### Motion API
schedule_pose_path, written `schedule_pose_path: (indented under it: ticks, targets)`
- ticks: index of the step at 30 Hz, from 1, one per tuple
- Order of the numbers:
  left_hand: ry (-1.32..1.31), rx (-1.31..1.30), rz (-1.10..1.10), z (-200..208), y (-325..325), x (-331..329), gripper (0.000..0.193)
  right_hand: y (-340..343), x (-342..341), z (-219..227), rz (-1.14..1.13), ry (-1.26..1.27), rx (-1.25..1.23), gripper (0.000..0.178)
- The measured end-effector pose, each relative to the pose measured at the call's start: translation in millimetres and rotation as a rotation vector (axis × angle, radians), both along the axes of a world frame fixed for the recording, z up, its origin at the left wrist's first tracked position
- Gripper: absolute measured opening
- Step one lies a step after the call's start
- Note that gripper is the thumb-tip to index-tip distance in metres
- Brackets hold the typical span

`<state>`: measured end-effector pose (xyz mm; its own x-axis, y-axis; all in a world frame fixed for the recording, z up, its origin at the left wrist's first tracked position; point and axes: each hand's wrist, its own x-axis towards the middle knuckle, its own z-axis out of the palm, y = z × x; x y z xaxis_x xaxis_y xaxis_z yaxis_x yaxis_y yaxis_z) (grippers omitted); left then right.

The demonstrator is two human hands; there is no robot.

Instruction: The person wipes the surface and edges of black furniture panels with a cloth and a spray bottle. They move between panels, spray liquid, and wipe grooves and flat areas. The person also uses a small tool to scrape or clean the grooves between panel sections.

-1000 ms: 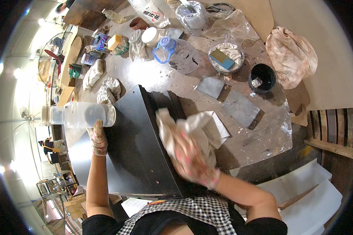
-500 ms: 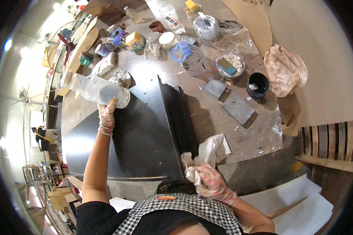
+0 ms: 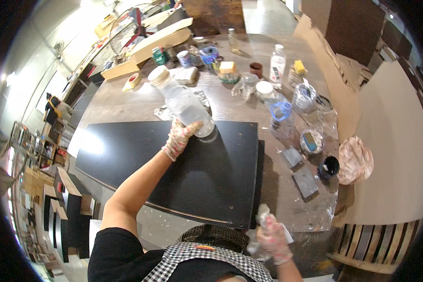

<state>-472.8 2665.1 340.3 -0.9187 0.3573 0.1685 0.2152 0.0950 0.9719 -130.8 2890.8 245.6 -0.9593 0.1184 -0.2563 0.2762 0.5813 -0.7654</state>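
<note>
My left hand (image 3: 177, 139), in a pink-spotted white glove, is closed round the lower part of a translucent plastic bottle (image 3: 185, 103) with a whitish cap. The bottle's base is over the far edge of a black board (image 3: 197, 174); whether it touches, I cannot tell. At the board's near right corner, my right hand (image 3: 275, 239), gloved alike and blurred, is closed on a crumpled white rag (image 3: 263, 214). The board lies on top of other dark boards, whose edges show on its right side.
Beyond the board stand a clear bottle (image 3: 277, 66), a brown cup (image 3: 256, 70) and several jars. On the right lie grey sanding pads (image 3: 305, 182), a black pot (image 3: 328, 167) and a bowl with a sponge (image 3: 311, 142). A stained cloth (image 3: 356, 160) hangs by the table's right edge.
The view has turned, so the board and table items sit differently. The bottle has come rightward over the board's far edge. My right hand has drawn the rag in near the corner.
</note>
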Motion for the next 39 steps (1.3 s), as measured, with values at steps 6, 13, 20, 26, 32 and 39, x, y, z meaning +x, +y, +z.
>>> schedule_pose_path:
  ticks: [6,13,20,26,32,39]
  targets:
    - [-0.018,0.117,-0.147,22.9,-71.4,3.6,0.054,73.4,-54.7,65.5,-0.499,0.579,-0.335,0.034]
    - [-0.089,0.105,-0.159,15.8,-225.0,-19.2,0.061,0.0,-291.7,178.8,-0.042,0.692,-0.166,0.027]
    - [-0.101,0.107,-0.132,-15.3,-354.9,-58.6,0.079,-20.4,-436.8,22.6,0.659,-0.717,0.549,0.045]
    - [0.081,-0.225,-0.294,-21.6,-363.4,-71.1,0.089,-186.8,-512.2,-14.1,1.081,-0.306,0.406,0.042]
    - [0.130,-0.013,-0.278,-20.9,-359.8,-71.3,0.096,-301.1,-551.2,-10.7,0.976,-0.294,-0.147,0.052]
    - [0.042,-0.005,-0.161,-20.9,-357.3,-64.3,0.089,5.9,-420.0,18.3,0.250,-1.084,0.015,0.057]
